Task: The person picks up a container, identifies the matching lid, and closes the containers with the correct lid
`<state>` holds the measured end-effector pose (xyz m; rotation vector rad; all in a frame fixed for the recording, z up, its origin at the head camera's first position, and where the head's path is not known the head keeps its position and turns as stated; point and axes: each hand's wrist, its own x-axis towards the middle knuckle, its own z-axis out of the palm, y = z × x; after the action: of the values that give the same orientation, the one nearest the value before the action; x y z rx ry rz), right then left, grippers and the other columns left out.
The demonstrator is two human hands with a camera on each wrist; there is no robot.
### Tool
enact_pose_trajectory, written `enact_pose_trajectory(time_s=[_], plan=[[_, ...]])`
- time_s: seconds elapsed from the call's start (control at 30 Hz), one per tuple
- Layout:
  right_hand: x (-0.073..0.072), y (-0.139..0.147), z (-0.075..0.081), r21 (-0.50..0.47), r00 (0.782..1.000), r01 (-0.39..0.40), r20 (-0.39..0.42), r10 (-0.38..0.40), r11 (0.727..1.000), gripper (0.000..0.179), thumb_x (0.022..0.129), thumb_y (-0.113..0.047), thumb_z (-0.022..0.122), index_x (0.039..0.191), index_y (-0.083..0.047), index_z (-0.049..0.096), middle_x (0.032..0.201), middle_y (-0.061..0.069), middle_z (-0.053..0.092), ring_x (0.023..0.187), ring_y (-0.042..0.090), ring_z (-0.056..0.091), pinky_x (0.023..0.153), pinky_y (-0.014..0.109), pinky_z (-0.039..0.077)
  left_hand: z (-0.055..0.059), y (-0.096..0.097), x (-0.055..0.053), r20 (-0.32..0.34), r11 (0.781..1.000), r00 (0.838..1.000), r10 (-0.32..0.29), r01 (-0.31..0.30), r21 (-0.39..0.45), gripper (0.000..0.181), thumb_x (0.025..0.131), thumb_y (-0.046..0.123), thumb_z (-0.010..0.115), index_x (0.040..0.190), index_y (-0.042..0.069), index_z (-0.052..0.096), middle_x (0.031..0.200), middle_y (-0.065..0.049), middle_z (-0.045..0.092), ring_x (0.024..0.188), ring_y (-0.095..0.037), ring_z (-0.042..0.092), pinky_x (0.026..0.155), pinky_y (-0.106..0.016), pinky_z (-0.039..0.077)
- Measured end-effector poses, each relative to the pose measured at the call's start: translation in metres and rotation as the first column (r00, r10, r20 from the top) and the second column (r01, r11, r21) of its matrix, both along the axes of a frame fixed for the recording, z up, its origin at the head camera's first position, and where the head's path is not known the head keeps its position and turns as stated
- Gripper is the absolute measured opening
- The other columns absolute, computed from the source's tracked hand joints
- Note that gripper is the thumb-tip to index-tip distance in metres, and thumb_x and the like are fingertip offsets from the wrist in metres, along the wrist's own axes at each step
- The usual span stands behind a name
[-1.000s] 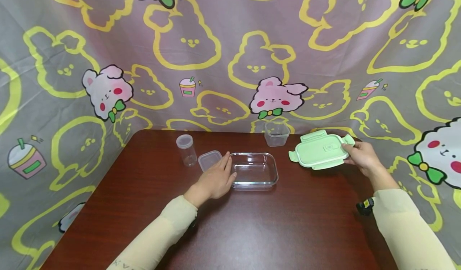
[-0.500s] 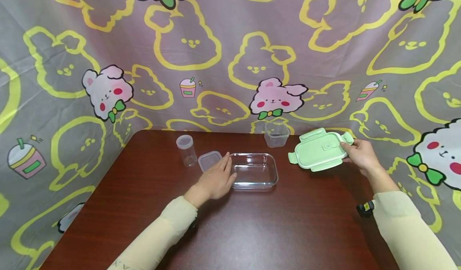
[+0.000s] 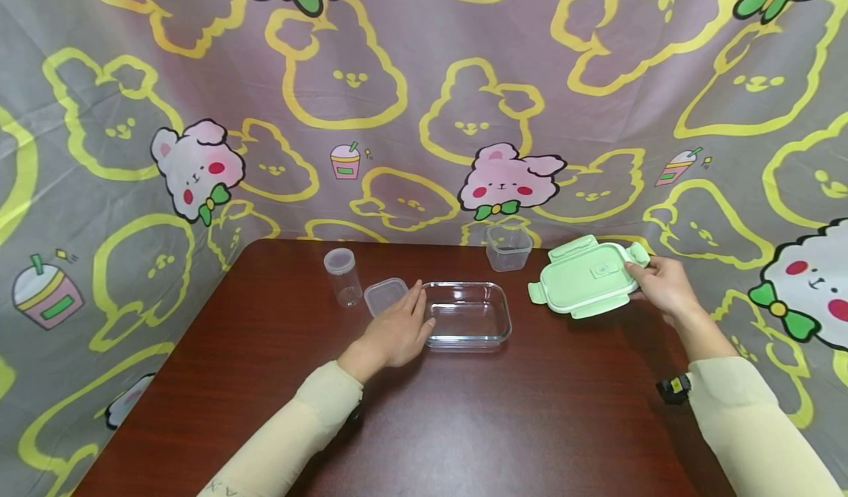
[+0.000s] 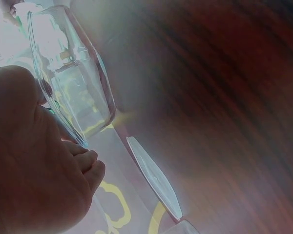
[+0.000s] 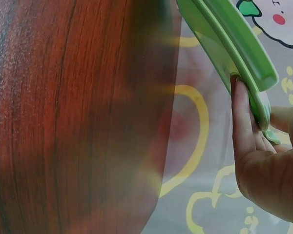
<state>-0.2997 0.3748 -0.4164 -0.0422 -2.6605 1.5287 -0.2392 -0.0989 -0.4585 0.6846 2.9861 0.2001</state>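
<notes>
One clear rectangular glass container seems steadied by the straight-fingered left hand; right of it, the right hand pinches a rectangular green plastic lid endwise, perhaps freeing its sides.

Right of centre in the head view, the lid is pale green. The table across the lower middle is reddish brown with dark grain. The cloth filling the top is greyish mauve, patterned in yellow outline and with pink-and-white rabbits. Both sleeves, lower left and lower right, are cream.
</notes>
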Motion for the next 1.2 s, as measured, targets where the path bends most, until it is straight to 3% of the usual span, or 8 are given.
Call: enact_pose_trajectory(time_s=[1.0,1.2], plan=[[0.011,-0.015,0.013,0.059,0.997,-0.012,-0.077,0.017,0.998,0.05,0.108,-0.024,0.051,0.126,0.022,0.052,0.078,0.006,0.071,0.064,0.009,0.068,0.058,0.027,0.059,0.006,-0.001,0.003,0.004,0.999,1.0,-0.006,0.006,0.044,0.069,0.111,0.043,0.028,0.16,-0.004,0.018,0.17,-0.019,0.005,0.155,-0.033,0.018,0.124,-0.044,0.024],[0.014,-0.016,0.015,0.059,0.997,-0.017,-0.075,0.022,0.998,0.049,0.108,-0.024,0.051,0.125,0.022,0.052,0.078,0.006,0.071,0.065,0.01,0.069,0.058,0.027,0.059,0.002,-0.001,0.001,0.005,0.998,1.0,-0.009,0.009,0.058,0.069,0.111,0.042,0.028,0.16,-0.005,0.019,0.17,-0.019,0.005,0.155,-0.035,0.019,0.124,-0.045,0.024]])
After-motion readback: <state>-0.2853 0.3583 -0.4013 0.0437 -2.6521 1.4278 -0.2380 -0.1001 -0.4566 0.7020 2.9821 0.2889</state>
